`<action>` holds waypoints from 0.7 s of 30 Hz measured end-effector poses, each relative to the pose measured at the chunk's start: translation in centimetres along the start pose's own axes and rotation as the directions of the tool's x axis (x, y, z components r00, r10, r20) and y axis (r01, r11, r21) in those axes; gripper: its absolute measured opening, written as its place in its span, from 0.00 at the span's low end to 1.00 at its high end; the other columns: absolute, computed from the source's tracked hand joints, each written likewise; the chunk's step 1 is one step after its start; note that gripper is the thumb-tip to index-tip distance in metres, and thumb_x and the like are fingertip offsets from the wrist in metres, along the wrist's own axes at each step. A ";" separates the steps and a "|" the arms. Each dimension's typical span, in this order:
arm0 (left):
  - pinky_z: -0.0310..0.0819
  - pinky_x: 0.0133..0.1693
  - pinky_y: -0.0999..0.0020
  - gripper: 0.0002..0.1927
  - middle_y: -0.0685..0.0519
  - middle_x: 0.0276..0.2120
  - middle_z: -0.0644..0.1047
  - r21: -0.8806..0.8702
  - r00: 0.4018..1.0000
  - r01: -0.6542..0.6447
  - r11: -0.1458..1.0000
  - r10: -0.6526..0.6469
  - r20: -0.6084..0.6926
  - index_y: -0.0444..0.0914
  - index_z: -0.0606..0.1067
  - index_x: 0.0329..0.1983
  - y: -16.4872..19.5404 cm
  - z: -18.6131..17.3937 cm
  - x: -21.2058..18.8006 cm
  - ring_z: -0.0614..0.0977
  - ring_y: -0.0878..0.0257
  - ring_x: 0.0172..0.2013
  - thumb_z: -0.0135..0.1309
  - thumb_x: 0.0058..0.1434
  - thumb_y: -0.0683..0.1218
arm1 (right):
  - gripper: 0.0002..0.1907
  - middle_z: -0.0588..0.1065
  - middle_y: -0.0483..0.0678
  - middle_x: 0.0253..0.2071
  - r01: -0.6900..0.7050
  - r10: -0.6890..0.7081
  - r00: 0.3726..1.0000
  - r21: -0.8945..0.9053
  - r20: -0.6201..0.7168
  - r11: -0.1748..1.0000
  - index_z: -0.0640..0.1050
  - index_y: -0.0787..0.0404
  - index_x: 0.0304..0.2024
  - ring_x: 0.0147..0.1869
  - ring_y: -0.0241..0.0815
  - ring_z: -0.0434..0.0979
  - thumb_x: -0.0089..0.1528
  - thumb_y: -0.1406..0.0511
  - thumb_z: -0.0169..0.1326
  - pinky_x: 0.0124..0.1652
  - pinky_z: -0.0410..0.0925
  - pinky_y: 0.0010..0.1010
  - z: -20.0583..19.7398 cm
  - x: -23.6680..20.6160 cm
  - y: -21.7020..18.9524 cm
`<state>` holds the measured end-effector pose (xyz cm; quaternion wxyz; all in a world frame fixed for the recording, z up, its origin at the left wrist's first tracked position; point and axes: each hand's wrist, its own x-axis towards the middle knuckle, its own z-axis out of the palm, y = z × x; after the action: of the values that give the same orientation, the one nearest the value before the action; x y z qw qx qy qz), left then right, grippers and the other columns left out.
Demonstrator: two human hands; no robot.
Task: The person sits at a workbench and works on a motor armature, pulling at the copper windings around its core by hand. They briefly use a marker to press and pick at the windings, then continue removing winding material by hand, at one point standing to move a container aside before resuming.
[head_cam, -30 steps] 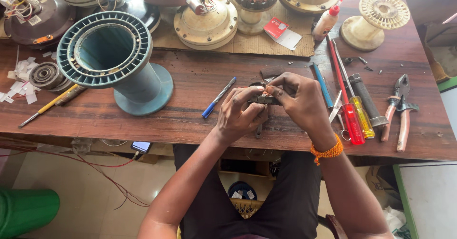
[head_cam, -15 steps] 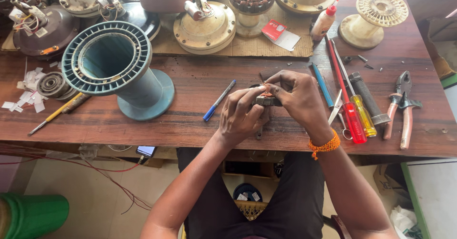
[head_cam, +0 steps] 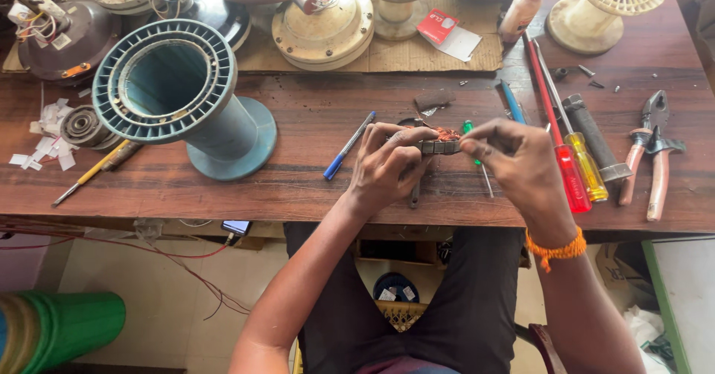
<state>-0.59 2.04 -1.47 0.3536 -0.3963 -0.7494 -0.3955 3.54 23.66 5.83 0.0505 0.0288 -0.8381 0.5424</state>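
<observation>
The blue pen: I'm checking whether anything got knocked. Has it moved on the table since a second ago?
No. The blue pen still lies slanted between the teal spool's base and the left hand, as before; only the camera shifted.

Both hands grip a small copper-wound metal stator (head_cam: 441,142) over a brown wooden worktop (head_cam: 298,173).
Left hand (head_cam: 387,167) clasps it; right hand (head_cam: 521,167) pinches its edge, beside a teal ribbed plastic spool (head_cam: 175,95).

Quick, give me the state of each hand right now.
Left hand: closed, fingers gripping the small metal stator with copper windings above the wooden table.
Right hand: fingers pinched at the stator's right end; anything between them is too small to tell.
</observation>
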 end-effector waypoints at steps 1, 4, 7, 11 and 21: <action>0.69 0.50 0.57 0.18 0.57 0.55 0.78 0.002 1.000 0.006 1.000 -0.006 0.000 0.42 0.67 0.40 0.0 0.1 0.0 0.77 0.56 0.50 0.68 0.59 0.41 | 0.06 0.78 0.40 0.28 -0.026 0.026 1.000 -0.027 0.004 0.999 0.83 0.64 0.42 0.31 0.25 0.70 0.63 0.68 0.62 0.30 0.64 0.21 0.1 -0.6 -0.1; 0.69 0.51 0.57 0.19 0.58 0.55 0.78 -0.012 1.000 0.016 1.000 -0.016 0.005 0.43 0.67 0.41 0.2 0.0 0.1 0.77 0.56 0.50 0.68 0.59 0.41 | 0.05 0.76 0.41 0.26 -0.041 0.041 0.999 -0.056 0.001 0.998 0.84 0.64 0.41 0.30 0.26 0.68 0.63 0.69 0.62 0.29 0.62 0.22 1.3 -2.2 0.2; 0.70 0.54 0.57 0.18 0.60 0.57 0.76 -0.009 1.000 0.015 1.000 -0.014 0.018 0.43 0.71 0.47 0.4 -0.2 0.3 0.75 0.54 0.51 0.67 0.59 0.43 | 0.05 0.77 0.40 0.29 0.092 -0.091 0.995 0.023 -0.029 0.995 0.82 0.65 0.41 0.33 0.23 0.70 0.63 0.72 0.61 0.31 0.64 0.19 3.4 -2.8 1.3; 0.73 0.52 0.60 0.16 0.58 0.55 0.69 0.143 0.982 -0.185 0.972 0.190 -0.017 0.52 0.79 0.49 0.5 -0.7 0.1 0.75 0.56 0.53 0.67 0.59 0.45 | 0.04 0.78 0.39 0.31 0.209 -0.204 0.977 0.077 -0.062 0.975 0.80 0.66 0.42 0.36 0.21 0.73 0.63 0.74 0.60 0.34 0.67 0.17 4.5 -3.5 2.9; 0.78 0.49 0.59 0.12 0.52 0.55 0.69 0.090 0.988 -0.116 0.989 0.124 -0.095 0.38 0.73 0.34 -0.7 0.5 -0.9 0.79 0.55 0.50 0.67 0.57 0.40 | 0.06 0.72 0.41 0.21 0.176 -0.177 0.984 -0.115 0.001 0.978 0.83 0.63 0.40 0.25 0.24 0.63 0.60 0.71 0.64 0.26 0.59 0.22 2.2 -3.3 1.0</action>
<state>-0.91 1.93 -2.64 0.4303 -0.4052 -0.7213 -0.3610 6.61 22.06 3.65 0.1039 0.0973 -0.8618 0.4869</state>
